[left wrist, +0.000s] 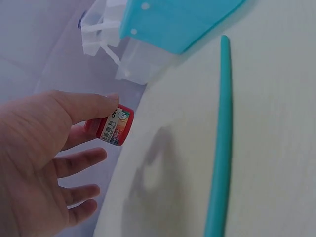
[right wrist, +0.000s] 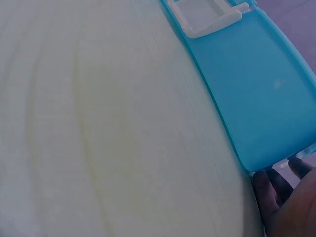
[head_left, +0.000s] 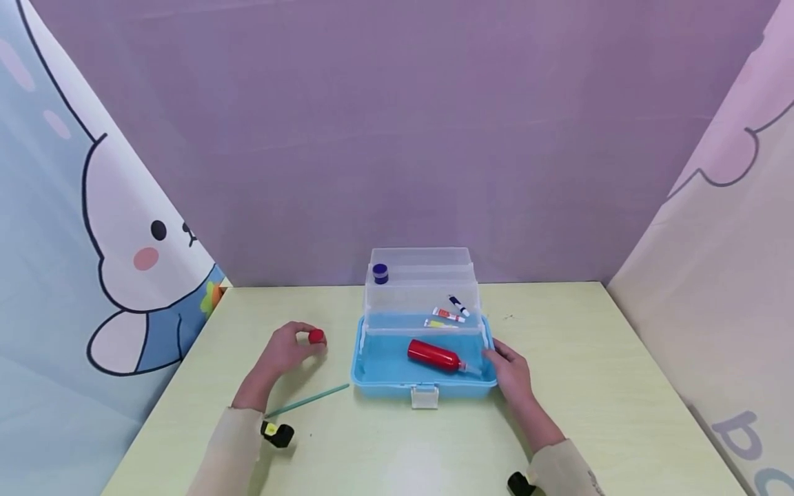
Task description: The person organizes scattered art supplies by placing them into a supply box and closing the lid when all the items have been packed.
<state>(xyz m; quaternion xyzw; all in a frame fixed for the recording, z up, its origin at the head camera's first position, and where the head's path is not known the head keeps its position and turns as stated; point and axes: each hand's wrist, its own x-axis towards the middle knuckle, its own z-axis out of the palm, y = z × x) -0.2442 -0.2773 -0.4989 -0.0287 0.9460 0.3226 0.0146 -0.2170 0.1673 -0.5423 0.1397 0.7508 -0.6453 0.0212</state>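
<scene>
My left hand (head_left: 287, 353) pinches a small red paint jar (left wrist: 117, 124) between thumb and forefinger, above the table left of the box; its other fingers are loosely bent. The jar's printed label shows in the left wrist view. My right hand (head_left: 513, 375) grips the right wall of a light blue plastic box (head_left: 384, 390), whose clear lid stands open at the back. In the box's tray lies a red bottle (head_left: 433, 355) with a clear nozzle. Several small items rest on the lid trays: a dark blue jar (head_left: 380, 273), a dark tube (head_left: 459, 305), a red-white tube (head_left: 449, 315) and a yellow-white tube (head_left: 440, 324).
A thin green stick (head_left: 310, 399) lies on the pale table (head_left: 397, 455) between the left forearm and the box. A white latch (head_left: 424, 397) hangs at the box's front. A purple cloth (head_left: 409, 138) rises behind the table, with printed curtains (head_left: 49, 275) at the sides.
</scene>
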